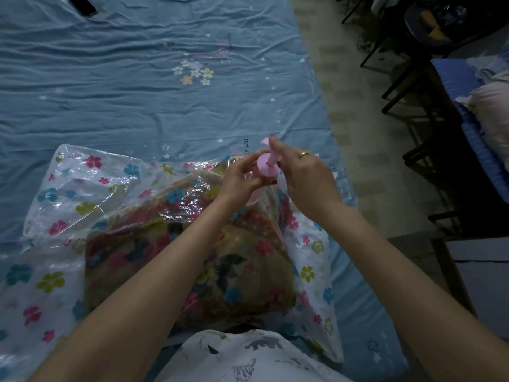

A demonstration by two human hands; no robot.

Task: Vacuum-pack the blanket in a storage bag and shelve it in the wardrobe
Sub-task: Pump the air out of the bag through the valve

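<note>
On the bed (pixel 137 92), hands (pixel 275 175) largely hide a pink, seemingly pump-like thing (pixel 265 166).

A folded brown floral blanket (pixel 192 271) is enclosed in a clear flower-printed storage bag (pixel 68 188), lying flat below the fingers. A pink hand pump (pixel 265 172) is held upright on the bag, its body between the fingers.

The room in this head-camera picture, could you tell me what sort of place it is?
Most likely a bedroom at home: a bed sheet printed with flowers and stars covers a wide bed, a phone lies on it, and dark wooden furniture stands beside it on the floor.
</note>
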